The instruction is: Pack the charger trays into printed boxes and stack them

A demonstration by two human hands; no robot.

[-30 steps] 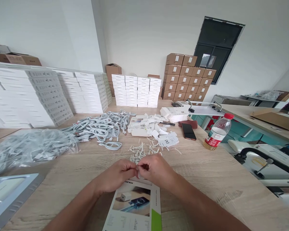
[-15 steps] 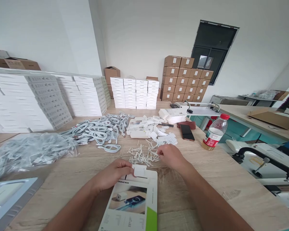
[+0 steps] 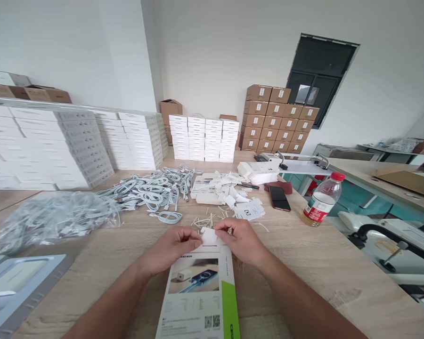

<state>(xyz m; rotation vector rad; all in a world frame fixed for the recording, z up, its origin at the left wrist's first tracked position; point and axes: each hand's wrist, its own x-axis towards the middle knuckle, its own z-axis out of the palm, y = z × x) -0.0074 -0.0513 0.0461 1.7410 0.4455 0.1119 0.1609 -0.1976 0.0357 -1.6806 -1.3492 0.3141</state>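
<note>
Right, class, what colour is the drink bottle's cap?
Red, shown best in the head view.

A packing workshop, with stacked cartons [image 3: 256, 121] and piled white cables [image 3: 159, 190].

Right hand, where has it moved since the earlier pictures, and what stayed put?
The right hand left the box's white flap, moved forward and right beside the paper strips, then came back to the flap's right edge. The left hand stayed at the flap; the cable pile, phone and bottle stayed put.
</note>
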